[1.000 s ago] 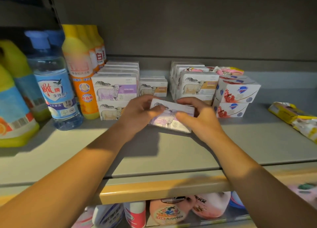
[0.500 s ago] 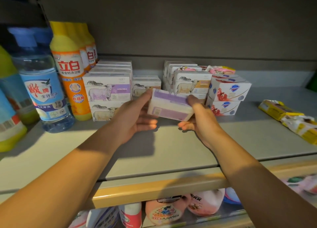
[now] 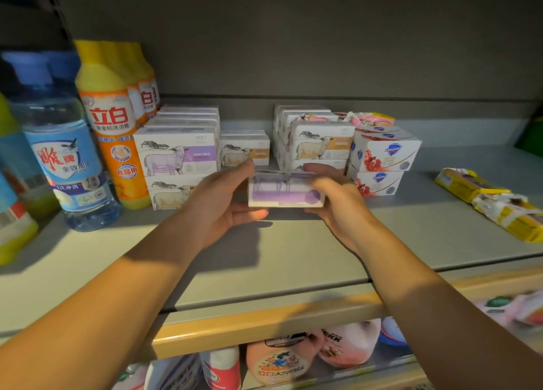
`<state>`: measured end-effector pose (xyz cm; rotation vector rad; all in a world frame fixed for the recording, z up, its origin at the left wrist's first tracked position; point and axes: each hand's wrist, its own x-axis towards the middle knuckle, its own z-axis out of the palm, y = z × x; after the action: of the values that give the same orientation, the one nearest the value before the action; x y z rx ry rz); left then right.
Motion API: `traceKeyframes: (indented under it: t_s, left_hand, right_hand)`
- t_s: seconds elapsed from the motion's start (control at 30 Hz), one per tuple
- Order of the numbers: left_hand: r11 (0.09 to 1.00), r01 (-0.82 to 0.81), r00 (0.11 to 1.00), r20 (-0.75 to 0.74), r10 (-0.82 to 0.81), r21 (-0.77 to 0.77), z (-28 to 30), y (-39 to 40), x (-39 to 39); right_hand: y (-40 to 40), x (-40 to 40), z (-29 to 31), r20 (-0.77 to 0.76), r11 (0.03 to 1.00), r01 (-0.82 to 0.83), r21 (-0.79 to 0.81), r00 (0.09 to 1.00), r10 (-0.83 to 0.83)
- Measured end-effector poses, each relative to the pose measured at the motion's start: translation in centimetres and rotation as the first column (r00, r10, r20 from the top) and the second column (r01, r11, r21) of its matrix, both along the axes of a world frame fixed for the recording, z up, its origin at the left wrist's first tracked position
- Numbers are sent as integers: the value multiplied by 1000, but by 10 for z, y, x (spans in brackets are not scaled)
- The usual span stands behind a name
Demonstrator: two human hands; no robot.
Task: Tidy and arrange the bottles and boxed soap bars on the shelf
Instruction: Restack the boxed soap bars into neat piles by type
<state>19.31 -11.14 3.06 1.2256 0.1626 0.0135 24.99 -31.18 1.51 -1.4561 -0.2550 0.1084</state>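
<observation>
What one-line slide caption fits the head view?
Both hands, left and right, hold a purple soap box above the shelf before stacked soap boxes.

Above the flat grey metal shelf (image 3: 293, 257), the left hand (image 3: 219, 204) and right hand (image 3: 338, 207) flank a small purple-and-white cardboard soap box (image 3: 283, 190), before stacked white sheep-printed boxes (image 3: 177, 154), with tall orange plastic bottles (image 3: 114, 131) further left.

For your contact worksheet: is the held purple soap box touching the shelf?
Apart. The head view shows the purple soap box lifted between the left hand and right hand, with its shadow on the shelf below.
</observation>
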Motion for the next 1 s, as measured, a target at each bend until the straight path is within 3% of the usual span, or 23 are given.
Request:
traceKeyframes:
  t_s: [0.13,0.27,0.33,0.5,0.67,0.73,0.87,1.0]
  left_hand:
    - [985,-94,994,64,86,144,-1,-2,-1]
    - [930,-203,964,229,135,305,-3,-6,0]
    - [859,-280,929,348,129,429,-2,-6,-1]
    - [768,-444,792,602,97,461,6,-8,-9]
    - [496,-642,652,756,-48,585,11,-13,-21]
    - [454,-668,619,779,-100,590,13,-14,-23]
    - [433,-667,629,770,-108,606,14,-14,-25]
    - [524,-595,721,693,13,610,11,-8,-20]
  right_hand:
    - [-1,-10,2,203,989,-34,-141,977,63]
    - [0,-14,-1,371,969,-1,-246,924,95]
    - [1,-14,-1,386,960,27,-279,918,86]
    - [1,-9,1,385,970,37,-239,921,59]
    - [-1,-7,-1,451,947,130,-295,892,18]
    - [-1,-7,-2,473,946,144,-289,881,10]
    - [-2,-8,-2,492,938,163,-306,870,9]
    - [-1,-10,2,448,983,93,-158,894,-13]
